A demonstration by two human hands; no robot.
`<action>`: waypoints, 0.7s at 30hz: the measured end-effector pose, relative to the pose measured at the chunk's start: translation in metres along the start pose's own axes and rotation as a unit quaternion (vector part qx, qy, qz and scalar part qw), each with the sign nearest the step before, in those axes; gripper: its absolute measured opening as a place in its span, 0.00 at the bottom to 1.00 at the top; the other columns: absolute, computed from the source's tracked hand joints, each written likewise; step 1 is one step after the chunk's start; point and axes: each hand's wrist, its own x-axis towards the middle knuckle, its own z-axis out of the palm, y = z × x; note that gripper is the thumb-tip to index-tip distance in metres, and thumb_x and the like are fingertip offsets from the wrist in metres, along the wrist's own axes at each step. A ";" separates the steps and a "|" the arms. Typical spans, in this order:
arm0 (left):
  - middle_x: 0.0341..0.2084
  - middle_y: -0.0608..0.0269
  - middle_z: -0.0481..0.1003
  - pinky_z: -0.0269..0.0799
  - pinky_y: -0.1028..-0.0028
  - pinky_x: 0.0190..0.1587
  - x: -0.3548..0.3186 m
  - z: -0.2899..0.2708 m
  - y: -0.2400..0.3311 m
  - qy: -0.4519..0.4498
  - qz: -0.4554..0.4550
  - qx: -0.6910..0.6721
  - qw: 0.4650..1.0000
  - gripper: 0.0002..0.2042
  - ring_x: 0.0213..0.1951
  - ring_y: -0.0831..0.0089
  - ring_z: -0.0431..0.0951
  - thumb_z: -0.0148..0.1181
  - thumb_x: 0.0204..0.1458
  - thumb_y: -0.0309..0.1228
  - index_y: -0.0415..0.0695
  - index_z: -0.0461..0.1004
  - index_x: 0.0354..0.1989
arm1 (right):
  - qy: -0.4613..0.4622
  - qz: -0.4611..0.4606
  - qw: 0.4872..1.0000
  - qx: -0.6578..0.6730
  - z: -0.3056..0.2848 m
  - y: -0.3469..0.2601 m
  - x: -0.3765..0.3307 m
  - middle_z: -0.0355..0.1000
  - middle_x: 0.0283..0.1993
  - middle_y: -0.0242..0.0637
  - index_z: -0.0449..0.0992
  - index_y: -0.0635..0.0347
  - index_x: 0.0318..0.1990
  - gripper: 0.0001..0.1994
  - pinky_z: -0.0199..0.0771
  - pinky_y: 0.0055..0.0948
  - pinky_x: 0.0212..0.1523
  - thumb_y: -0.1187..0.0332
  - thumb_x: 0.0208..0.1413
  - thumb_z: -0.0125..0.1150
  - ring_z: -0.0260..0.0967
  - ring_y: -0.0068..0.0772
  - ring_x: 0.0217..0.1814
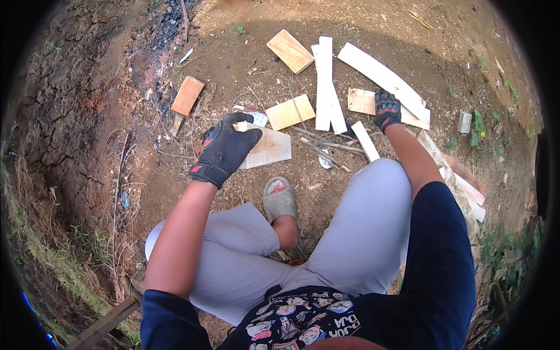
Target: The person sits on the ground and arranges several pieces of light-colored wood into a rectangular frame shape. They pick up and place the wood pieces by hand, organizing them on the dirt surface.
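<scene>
My left hand (221, 150), in a black glove with red marks, is closed on the upper left corner of a pale, tapered wooden board (269, 149). Its thumb and fingers pinch the edge just ahead of my left knee. Farther right, my right hand (388, 109), gloved the same way, lies with curled fingers over a light wooden plank (361, 101). The fingertips there are hidden from view. A long white strip of wood (382, 76) slants down to that plank's right end. Between my hands, two narrow white strips (324, 87) cross each other beside a rectangular wood block (290, 112).
Loose wood blocks (290, 51) lie on the bare soil, with a reddish one (188, 95) at the left. Dry twigs (329, 146) and a short white strip (366, 142) are near my right knee. Longer boards (455, 175) rest at the right. My sandalled foot (280, 201) is close in.
</scene>
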 end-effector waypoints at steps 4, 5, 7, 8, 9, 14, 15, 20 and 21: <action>0.43 0.49 0.85 0.80 0.62 0.50 0.004 -0.004 0.000 -0.009 -0.005 -0.022 1.000 0.24 0.44 0.59 0.87 0.73 0.50 0.47 0.49 0.84 0.55 | -0.009 -0.010 1.000 -0.011 -0.005 0.011 0.009 0.72 0.58 0.38 0.74 0.52 0.61 0.21 0.71 0.47 0.57 0.63 0.60 0.61 0.71 0.40 0.63; 0.43 0.49 0.86 0.80 0.63 0.50 0.007 -0.005 0.001 -0.017 0.000 -0.030 0.999 0.24 0.44 0.59 0.87 0.73 0.50 0.46 0.49 0.84 0.54 | -0.010 -0.021 1.000 -0.017 -0.003 0.019 0.008 0.72 0.57 0.38 0.74 0.52 0.61 0.21 0.71 0.47 0.58 0.63 0.59 0.62 0.71 0.41 0.62; 0.42 0.50 0.86 0.80 0.63 0.50 0.007 -0.013 0.006 -0.035 0.000 -0.042 0.998 0.24 0.44 0.60 0.87 0.74 0.50 0.46 0.48 0.84 0.54 | -0.013 -0.052 0.998 -0.025 -0.009 0.020 -0.001 0.72 0.56 0.39 0.74 0.52 0.60 0.22 0.70 0.49 0.58 0.63 0.58 0.63 0.72 0.42 0.61; 0.42 0.50 0.86 0.80 0.63 0.50 0.011 -0.011 0.004 -0.039 0.007 -0.037 0.999 0.24 0.44 0.60 0.87 0.74 0.50 0.46 0.48 0.84 0.54 | 0.002 -0.065 0.998 0.014 -0.012 0.029 -0.012 0.73 0.59 0.43 0.72 0.54 0.63 0.27 0.69 0.51 0.63 0.62 0.54 0.67 0.72 0.45 0.64; 0.41 0.50 0.86 0.80 0.63 0.50 0.011 -0.014 -0.003 -0.036 0.004 -0.031 0.999 0.24 0.43 0.61 0.87 0.74 0.50 0.46 0.47 0.84 0.54 | -0.008 -0.074 0.996 0.049 -0.025 0.028 -0.018 0.72 0.62 0.46 0.71 0.55 0.65 0.30 0.67 0.51 0.67 0.62 0.54 0.68 0.70 0.47 0.67; 0.43 0.44 0.86 0.80 0.60 0.51 0.023 -0.016 0.000 -0.050 0.016 -0.035 0.998 0.23 0.45 0.53 0.87 0.71 0.51 0.46 0.46 0.85 0.52 | -0.031 -0.080 0.982 0.168 -0.072 0.062 -0.040 0.71 0.67 0.52 0.67 0.60 0.69 0.45 0.68 0.49 0.71 0.58 0.42 0.80 0.70 0.53 0.70; 0.43 0.44 0.85 0.80 0.60 0.52 0.026 -0.015 -0.005 -0.051 0.028 -0.033 0.998 0.23 0.46 0.53 0.87 0.70 0.51 0.47 0.46 0.85 0.52 | -0.016 -0.093 0.978 0.185 -0.091 0.065 -0.044 0.72 0.66 0.52 0.67 0.61 0.68 0.45 0.71 0.50 0.68 0.58 0.41 0.81 0.72 0.53 0.68; 0.47 0.44 0.85 0.78 0.58 0.57 0.044 -0.024 -0.003 -0.095 0.046 -0.017 0.994 0.24 0.52 0.49 0.85 0.67 0.52 0.49 0.46 0.86 0.52 | -0.034 -0.094 0.924 0.368 -0.261 0.030 -0.068 0.69 0.71 0.54 0.62 0.64 0.75 0.56 0.69 0.46 0.74 0.52 0.38 0.87 0.68 0.52 0.74; 0.47 0.44 0.85 0.78 0.57 0.57 0.044 -0.023 0.001 -0.087 0.050 -0.008 0.995 0.24 0.52 0.48 0.85 0.66 0.52 0.49 0.46 0.86 0.52 | -0.038 -0.117 0.904 0.409 -0.284 0.020 -0.075 0.69 0.71 0.54 0.61 0.64 0.75 0.57 0.70 0.45 0.74 0.52 0.39 0.88 0.69 0.50 0.74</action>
